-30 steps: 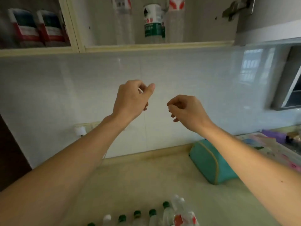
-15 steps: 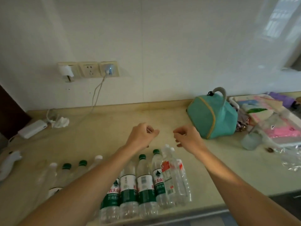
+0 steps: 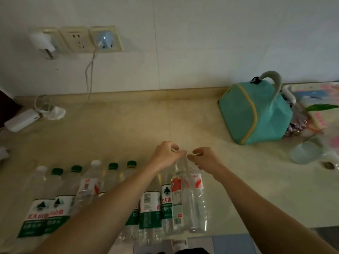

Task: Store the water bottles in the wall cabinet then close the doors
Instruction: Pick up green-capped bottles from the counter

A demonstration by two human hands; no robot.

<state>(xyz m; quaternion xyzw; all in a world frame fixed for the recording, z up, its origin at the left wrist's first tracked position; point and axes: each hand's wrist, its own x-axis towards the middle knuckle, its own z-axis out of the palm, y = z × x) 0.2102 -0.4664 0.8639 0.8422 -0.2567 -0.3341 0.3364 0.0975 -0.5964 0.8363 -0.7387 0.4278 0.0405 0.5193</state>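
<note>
Because the water bottles (image 3: 117,197) are clear thin plastic and look filled, each probably has some weight and a smooth wall that dents under a squeeze; the stiff neck just under the cap seems the safest place to take hold. They stand in a row along the near edge of the surface (image 3: 183,116), running from 8 o'clock to 6 o'clock in the head view. Both forearms reach forward over that row. The left hand (image 3: 166,155) and right hand (image 3: 206,158) meet at the tops of the two red-labelled bottles (image 3: 185,198) at the row's right end, fingers curled. Whether either grip is actually clamped on a cap I cannot tell, since the knuckles hide the caps. The wall cabinet is out of view.
</note>
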